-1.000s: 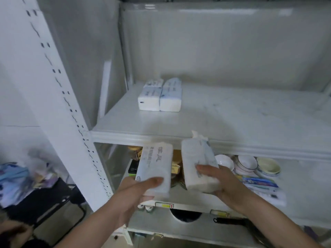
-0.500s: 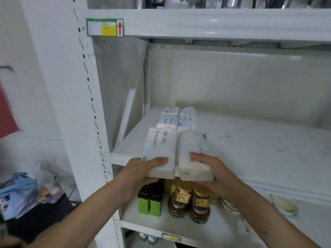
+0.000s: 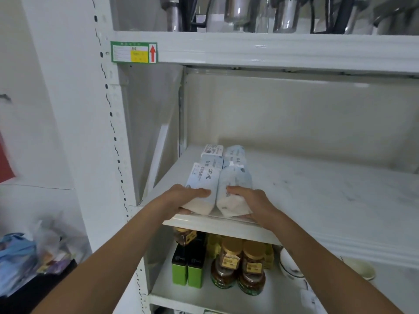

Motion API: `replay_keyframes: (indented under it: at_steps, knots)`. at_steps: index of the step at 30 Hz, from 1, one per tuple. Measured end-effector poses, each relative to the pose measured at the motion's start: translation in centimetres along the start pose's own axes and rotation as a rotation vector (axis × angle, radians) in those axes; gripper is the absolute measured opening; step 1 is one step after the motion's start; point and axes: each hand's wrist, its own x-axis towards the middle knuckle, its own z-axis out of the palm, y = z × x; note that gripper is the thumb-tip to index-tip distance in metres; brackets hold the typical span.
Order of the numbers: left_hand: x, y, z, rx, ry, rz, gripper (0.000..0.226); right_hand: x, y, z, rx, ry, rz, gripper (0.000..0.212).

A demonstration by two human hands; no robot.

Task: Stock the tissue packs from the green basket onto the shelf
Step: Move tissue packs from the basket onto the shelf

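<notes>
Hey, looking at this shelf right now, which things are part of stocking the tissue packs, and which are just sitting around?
Part of the job:
left hand gripping the left tissue pack
right hand gripping the right tissue pack
two packs already stocked
middle shelf

Just sitting around:
brown jars
green boxes
white bowls
metal ware up top

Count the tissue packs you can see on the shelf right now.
4. Two back packs lie side by side deep on the shelf. In front, the left hand grips one and the right hand another. More could hide behind.
</notes>
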Motion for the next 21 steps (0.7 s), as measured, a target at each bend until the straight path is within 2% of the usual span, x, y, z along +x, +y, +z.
replay_keyframes:
  at_steps: [3, 5, 8, 10, 12, 16, 19, 21]
  knots:
    - [0.5, 0.2, -0.7, 0.161, 0.029, -0.012, 0.088, 0.3, -0.7, 0.1, -0.042, -0.029, 0.013, 0.06]
    - [0.8, -0.2, -1.1, 0.235, 0.089, 0.015, 0.097, 0.3, -0.9, 0.5, -0.131, -0.035, 0.008, 0.066]
    - [1.2, -1.4, -1.2, 0.226, 0.134, 0.132, 0.082, 0.6, -0.2, 0.9, -0.253, 0.04, -0.033, 0.097]
    - [1.3, -2.1, -0.8, 0.232, 0.157, 0.24, 0.074, 0.6, 0.2, 1.1, -0.283, 0.156, -0.05, 0.106]
    - [1.2, -2.7, -0.6, 0.239, 0.164, 0.337, 0.069, 0.4, 0.8, 1.0, -0.292, 0.223, -0.113, 0.1]
    - [0.2, -3.8, -0.7, 0.257, 0.079, 0.433, 0.042, -0.9, 2.3, 0.4, -0.323, 0.189, -0.244, 0.091]
    - [0.1, -4.4, -1.3, 0.28, 0.09, 0.456, 0.058, -1.6, 2.9, -0.4, -0.408, 0.076, -0.333, 0.076]
    - [0.2, -4.7, -1.6, 0.308, 0.12, 0.462, 0.054, -1.5, 3.2, -0.9, -0.444, 0.043, -0.366, 0.069]
